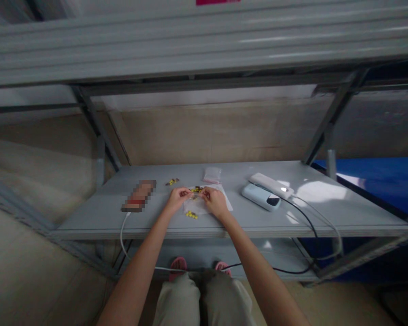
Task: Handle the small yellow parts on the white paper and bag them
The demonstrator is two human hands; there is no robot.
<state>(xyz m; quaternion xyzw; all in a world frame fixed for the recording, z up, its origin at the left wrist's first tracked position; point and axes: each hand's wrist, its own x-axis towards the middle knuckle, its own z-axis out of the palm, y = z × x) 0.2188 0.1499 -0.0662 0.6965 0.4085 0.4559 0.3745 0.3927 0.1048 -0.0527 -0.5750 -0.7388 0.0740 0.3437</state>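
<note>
My left hand [179, 198] and my right hand [213, 199] meet over a grey shelf, fingertips pinched. Stretched between them is a small clear plastic bag [197, 195], its edges partly covered by my fingers. Under and around my hands lies a white plastic sheet [225, 198]. Small yellow and dark pieces [196, 189] are heaped just behind my fingertips. Nearer the front edge is another cluster of yellow pieces [191, 214]. To the left rear sits a third little group of yellow and brown pieces [172, 181]. Their exact kind is too small to tell.
A packet of clear bags [212, 174] lies behind my hands. On the right are a pale blue power bank [261, 196] and a white device [270, 184] with cables. A blurred-out phone [139, 195] on a white cable lies left. The shelf's front edge [204, 232] is close.
</note>
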